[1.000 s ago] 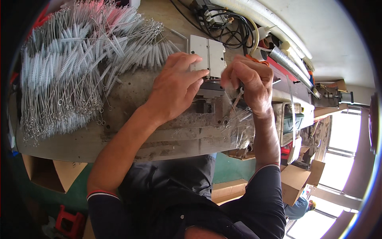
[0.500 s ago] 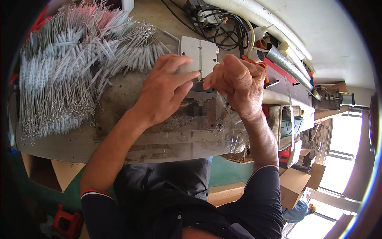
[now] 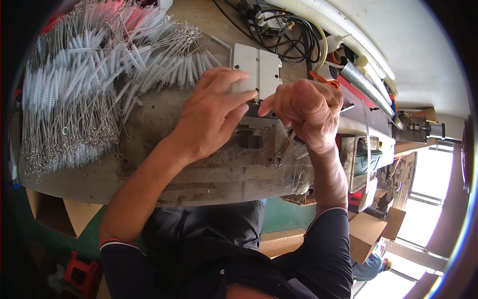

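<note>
Your left hand (image 3: 211, 119) is open, with the fingers spread a little and stretched out flat. The fingertips rest on the lower edge of the grey box (image 3: 257, 72) in the upper middle of the frame. It holds nothing.

Your right hand (image 3: 306, 112) is curled up, fingers bent in close, and one fingertip points left toward your left hand, just under the grey box. I cannot tell if something small is pinched inside it. The two hands are very near each other, almost touching.

Under both hands is a dark metal block (image 3: 256, 137) with slots in it. It sits on the worn, scratched table (image 3: 164, 179) in the middle of the frame. A bit of clear plastic (image 3: 296, 164) lies below your right wrist, at the table's edge.

A big pile of white wire brushes (image 3: 84, 84) fills the upper left of the frame, just beside your left hand. Black cables (image 3: 279, 30) lie at the top, behind the grey box. Brown cardboard boxes (image 3: 371, 231) sit low on the right.
</note>
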`<state>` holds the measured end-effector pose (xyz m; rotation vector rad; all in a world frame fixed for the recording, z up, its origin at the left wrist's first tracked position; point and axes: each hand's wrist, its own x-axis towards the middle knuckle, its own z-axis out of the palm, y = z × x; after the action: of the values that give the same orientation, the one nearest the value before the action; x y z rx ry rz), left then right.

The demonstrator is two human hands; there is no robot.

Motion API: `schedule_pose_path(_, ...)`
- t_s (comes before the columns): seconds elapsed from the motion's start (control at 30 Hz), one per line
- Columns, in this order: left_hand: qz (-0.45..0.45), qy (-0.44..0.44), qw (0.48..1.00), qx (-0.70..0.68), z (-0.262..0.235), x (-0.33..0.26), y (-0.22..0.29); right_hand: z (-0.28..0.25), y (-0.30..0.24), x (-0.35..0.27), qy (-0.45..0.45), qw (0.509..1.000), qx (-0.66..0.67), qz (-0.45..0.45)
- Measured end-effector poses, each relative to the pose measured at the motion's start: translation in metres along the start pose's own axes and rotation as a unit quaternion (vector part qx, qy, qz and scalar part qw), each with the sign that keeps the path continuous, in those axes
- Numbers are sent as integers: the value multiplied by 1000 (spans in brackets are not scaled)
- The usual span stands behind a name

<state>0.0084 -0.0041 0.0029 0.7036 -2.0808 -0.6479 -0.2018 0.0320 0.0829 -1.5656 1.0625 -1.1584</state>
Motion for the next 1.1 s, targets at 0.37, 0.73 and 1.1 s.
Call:
schedule_pose_path(0.37, -9, 25, 999, -26, 5, -7, -1, 1, -5, -4, -19, 1000, 0, 11)
schedule_pose_path(0.73, -18, 31, 999, -24, 4, -5, -2, 6, -9, 1, -7, 1000, -10, -4)
schedule_pose_path(1.1, -27, 20, 999, -13, 4, -6, -1, 26, -19, 4, 62, 997, -14, 42)
